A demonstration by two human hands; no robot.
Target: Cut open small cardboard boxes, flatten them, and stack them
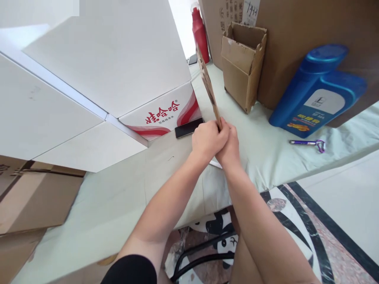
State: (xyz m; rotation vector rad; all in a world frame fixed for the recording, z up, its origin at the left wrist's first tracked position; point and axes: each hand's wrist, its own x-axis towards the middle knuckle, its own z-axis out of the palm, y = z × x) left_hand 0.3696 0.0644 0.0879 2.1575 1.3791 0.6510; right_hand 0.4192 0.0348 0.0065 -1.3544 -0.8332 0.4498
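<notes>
Together — left hand (205, 138) and right hand (231, 146) — gripping thin brown board (208, 83).

Seen from a camera on the wearer's head, a single wide view looks forward and down over both bare forearms (168, 197), which run up from the lower edge to the left grip (207, 139) and right grip (231, 144) near mid-frame. The lens is close enough to catch the cardboard piece (209, 87) above the grips nearly edge-on, and takes in white cartons (112, 51) to their left, a blue bottle (316, 92) to their right and patterned floor (327, 236) below right.
</notes>
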